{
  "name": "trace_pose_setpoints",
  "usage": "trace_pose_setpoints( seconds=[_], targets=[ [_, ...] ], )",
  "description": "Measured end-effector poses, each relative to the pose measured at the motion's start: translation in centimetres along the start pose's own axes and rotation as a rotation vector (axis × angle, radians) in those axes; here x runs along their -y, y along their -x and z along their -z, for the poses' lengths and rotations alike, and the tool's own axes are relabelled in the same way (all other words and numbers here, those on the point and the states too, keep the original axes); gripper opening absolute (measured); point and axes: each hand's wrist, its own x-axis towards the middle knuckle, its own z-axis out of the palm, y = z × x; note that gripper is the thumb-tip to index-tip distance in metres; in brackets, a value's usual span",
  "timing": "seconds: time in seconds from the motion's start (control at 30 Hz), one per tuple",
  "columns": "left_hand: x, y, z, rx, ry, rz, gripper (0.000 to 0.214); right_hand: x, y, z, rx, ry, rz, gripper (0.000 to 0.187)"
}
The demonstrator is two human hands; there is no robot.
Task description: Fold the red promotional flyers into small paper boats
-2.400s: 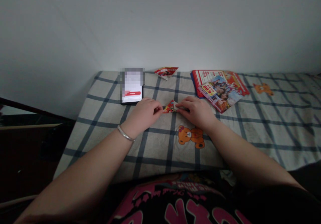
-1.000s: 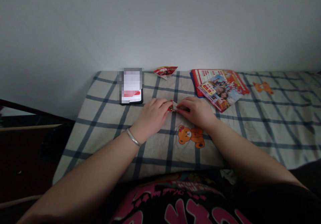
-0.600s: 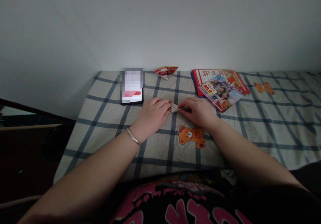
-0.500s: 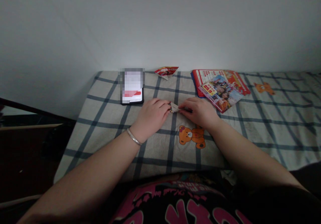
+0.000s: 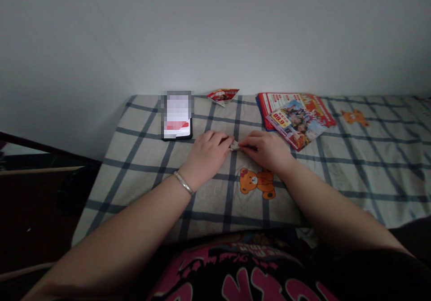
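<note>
Between my two hands is a small piece of folded paper [image 5: 235, 146], pale on the side I can see and mostly covered by fingers. My left hand [image 5: 210, 155], with a silver bangle on its wrist, is closed on the paper's left side. From the right, my right hand [image 5: 266, 150] pinches its other end between thumb and fingers. Beyond them, near the wall, stands a red and white folded paper piece [image 5: 223, 96] with a pointed lower tip. The paper's exact shape in my hands is hidden.
A phone [image 5: 178, 130] with a lit, partly blurred screen lies at the back left. At the back right, a colourful flyer [image 5: 299, 126] rests on a stack of red leaflets [image 5: 281, 101]. A checked cloth [image 5: 208, 202] with printed bears covers the surface, which meets a wall [image 5: 215, 31].
My left hand has shifted slightly right, closer to my right hand, and its fingers now cover more of the paper. My right hand has barely moved.
</note>
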Motion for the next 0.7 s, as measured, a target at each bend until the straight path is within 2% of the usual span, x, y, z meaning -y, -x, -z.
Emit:
trace_pose_setpoints(
  seconds=[0.47,0.7],
  targets=[
    [0.7,-0.6,-1.2,-0.026,0.041,0.014,0.031,-0.2,-0.4,-0.1,0.015,-0.118,-0.105,0.018],
    [0.8,-0.6,-1.4,-0.034,0.051,0.006,0.028,-0.7,-0.4,0.0,-0.005,-0.221,-0.078,0.019]
  ],
)
